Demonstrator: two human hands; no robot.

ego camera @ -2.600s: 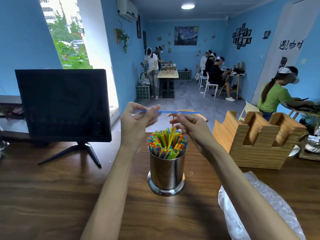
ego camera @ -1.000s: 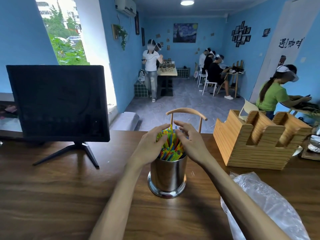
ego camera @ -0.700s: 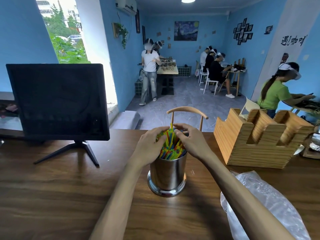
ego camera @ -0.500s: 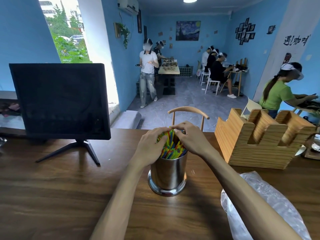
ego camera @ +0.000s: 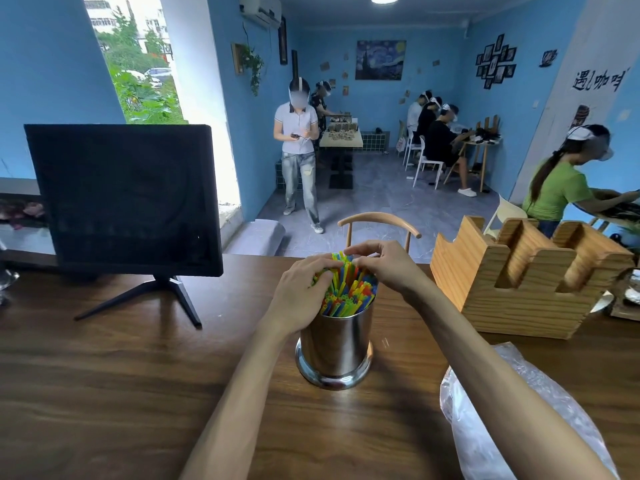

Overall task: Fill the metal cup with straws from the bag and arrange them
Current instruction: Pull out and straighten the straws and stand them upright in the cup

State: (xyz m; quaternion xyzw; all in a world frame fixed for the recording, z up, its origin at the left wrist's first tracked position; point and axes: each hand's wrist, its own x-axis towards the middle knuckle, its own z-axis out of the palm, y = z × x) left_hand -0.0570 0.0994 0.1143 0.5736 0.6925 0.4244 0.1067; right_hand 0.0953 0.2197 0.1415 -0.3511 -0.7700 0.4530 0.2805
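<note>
A: Metal cup [ego camera: 335,344] stands mid-table, packed with straws [ego camera: 348,292]; the bag [ego camera: 491,427] lies at its 4 o'clock.

B: Changed?

A: The single blue straw held above is gone. The left hand [ego camera: 304,289] and right hand [ego camera: 384,263] now meet, fingers curled on the tops.

B: So filling's likely done; arranging remains.

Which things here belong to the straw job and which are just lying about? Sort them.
Job: cup; straws standing in it; bag by the right arm; left hand and right hand, both on the straw tops.

Lying about: monitor; wooden holder; chair behind the table.
</note>
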